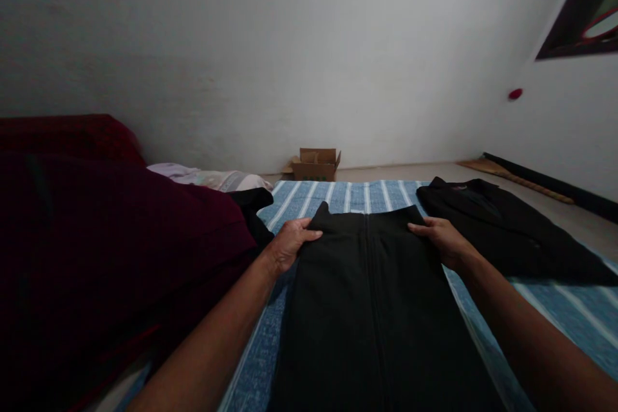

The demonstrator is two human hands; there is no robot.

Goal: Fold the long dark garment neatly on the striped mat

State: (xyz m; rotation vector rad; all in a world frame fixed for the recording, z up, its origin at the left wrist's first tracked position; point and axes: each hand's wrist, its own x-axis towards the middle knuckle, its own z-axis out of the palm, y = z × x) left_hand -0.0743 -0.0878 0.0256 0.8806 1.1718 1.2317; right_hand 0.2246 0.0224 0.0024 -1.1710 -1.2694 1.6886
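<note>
Smooth black fabric garment, centre, pinched by my left hand and right hand

Far left: red patterned cloth mound by the off-white plastered wall. In front of it, a big heap of dark purple fabric filled the left side, very dim toward the bottom. Behind the heap, pale bedding with pinkish and beige patches; at its right end, a crumpled black cloth, just beside the blue sheet with white stripes.

My left hand was clamped on the garment's far left corner, thumb on top, fingers mostly hidden. Small open brown cardboard box stood past the sheet, near the wall.

The garment was spread over the sheet between my forearms, near end cut off by the bottom edge, a lengthwise seam line running down its middle. Couldn't tell if its far edge touched the sheet.

My right hand was clamped on the far right corner, thumb over the cloth. Right of that, a second black garment with a collar lay flat on the sheet, apart from mine. Beyond it, a long tan strip lay on the floor beside a black skirting band. Above, a small red object on the wall and a dark frame, top right.
</note>
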